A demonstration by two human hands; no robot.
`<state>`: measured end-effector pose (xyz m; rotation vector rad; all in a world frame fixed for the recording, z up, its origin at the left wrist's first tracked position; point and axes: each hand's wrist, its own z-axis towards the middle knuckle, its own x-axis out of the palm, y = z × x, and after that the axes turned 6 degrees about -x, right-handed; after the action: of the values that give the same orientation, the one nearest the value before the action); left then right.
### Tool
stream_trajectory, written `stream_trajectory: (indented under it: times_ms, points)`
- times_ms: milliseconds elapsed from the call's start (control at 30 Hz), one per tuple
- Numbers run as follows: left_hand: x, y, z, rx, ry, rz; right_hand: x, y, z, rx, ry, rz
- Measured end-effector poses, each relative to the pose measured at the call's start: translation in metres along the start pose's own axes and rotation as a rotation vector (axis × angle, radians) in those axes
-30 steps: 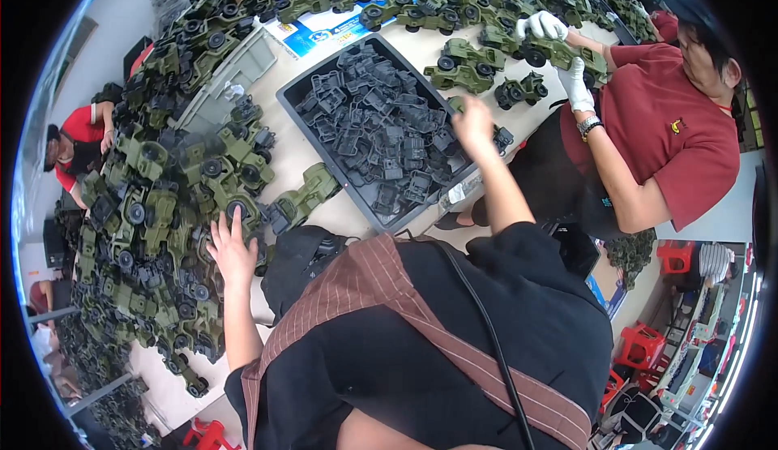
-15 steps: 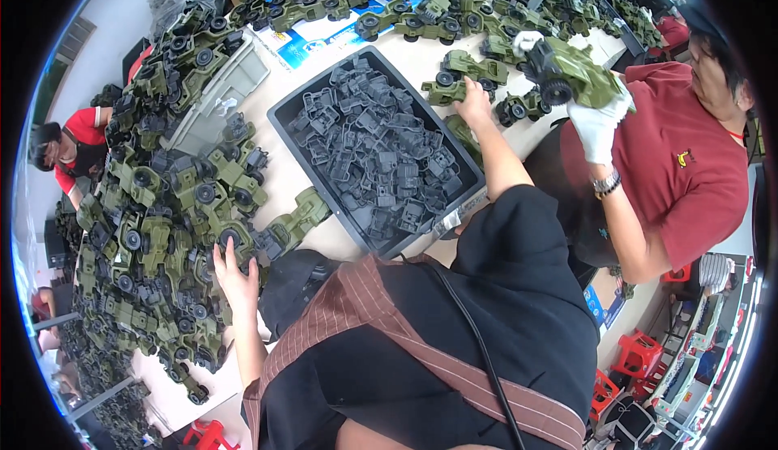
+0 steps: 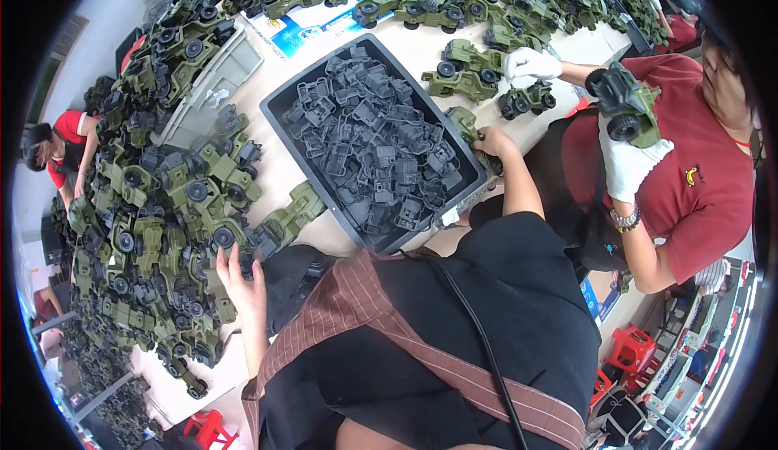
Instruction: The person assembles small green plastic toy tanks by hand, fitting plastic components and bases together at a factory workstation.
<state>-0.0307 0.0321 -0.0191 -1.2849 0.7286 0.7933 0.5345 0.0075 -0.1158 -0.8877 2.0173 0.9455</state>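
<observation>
My left hand [image 3: 243,288] is open, thumb and fingers apart, at the near edge of a heap of green toy trucks [image 3: 154,239] with black wheels. Its fingertips are close beside one truck's wheel; touching or not, I cannot tell. My right hand [image 3: 500,146] is closed on a green toy truck [image 3: 463,122] lying along the right side of a black tray [image 3: 274,116]. Part of that truck is hidden behind my fingers. Inside the tray lies a jumble of dark grey plastic frame parts [image 3: 365,126]. Another green truck [image 3: 296,213] lies by the tray's near left side.
On the right a person in a dark red shirt [image 3: 705,199] holds a toy truck [image 3: 632,105] with white gloves. More trucks [image 3: 466,73] lie beyond my right hand. A grey crate [image 3: 215,81] stands tilted at the left pile. Another person [image 3: 73,146] works at far left.
My right hand has drawn back from the trucks farther up to the one beside the tray. My left hand stays almost in place. The co-worker's held truck has moved right, one glove now apart from it.
</observation>
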Motion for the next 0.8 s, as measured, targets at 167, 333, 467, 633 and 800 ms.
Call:
stream_trajectory:
  times_ms: [167, 333, 467, 633, 800]
  points:
    - [0.0, -0.031, 0.004, 0.107, -0.005, 0.065, -0.048, 0.045, -0.037, 0.096, -0.262, -0.206]
    - [0.012, -0.032, -0.006, 0.04, 0.11, -0.197, -0.082, 0.119, -0.07, -0.303, -0.454, -0.098]
    - [0.012, -0.025, -0.022, -0.157, 0.14, -0.428, -0.039, 0.246, -0.058, -0.746, 0.091, 0.499]
    - [0.014, -0.008, -0.034, -0.431, 0.185, -0.881, 0.02, 0.399, -0.068, -0.886, 0.588, 0.811]
    - [0.002, 0.007, -0.041, -0.591, -0.1, -1.076, 0.045, 0.498, -0.095, -0.773, 0.74, 1.048]
